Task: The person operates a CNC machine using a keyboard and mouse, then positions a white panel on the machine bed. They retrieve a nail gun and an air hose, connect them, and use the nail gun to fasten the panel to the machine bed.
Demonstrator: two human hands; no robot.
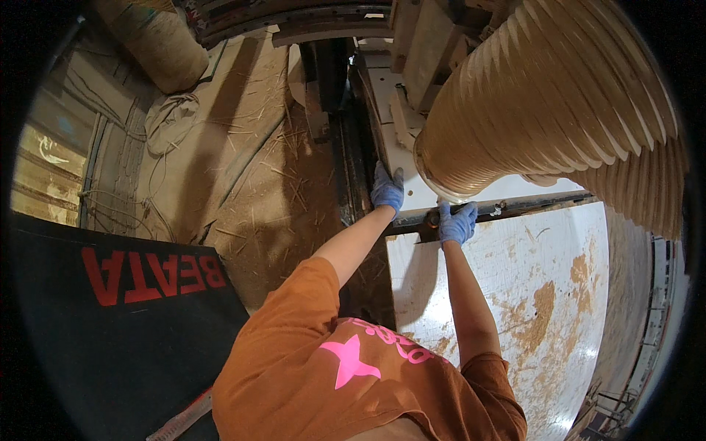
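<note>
My left hand [387, 189], in a blue glove, is closed at the near end of a thin brown wooden strip [373, 121]. The strip runs away from me along the left edge of a white machine table [418, 192]. To the right, my right hand [457, 223], also blue-gloved, lies at a dark metal rail [507, 209] across the table's near edge. Its fingers are stretched out and parted, just below the mouth of a wide ribbed hose [500, 140]. A small dark round part [432, 219] sits beside that hand.
A white panel [515, 294] dusted with sawdust lies nearer me on the right. Wood slivers and sawdust cover the floor [272, 176] at left. A black board [125, 331] with red lettering stands at lower left; another dusty hose [158, 48] hangs at upper left.
</note>
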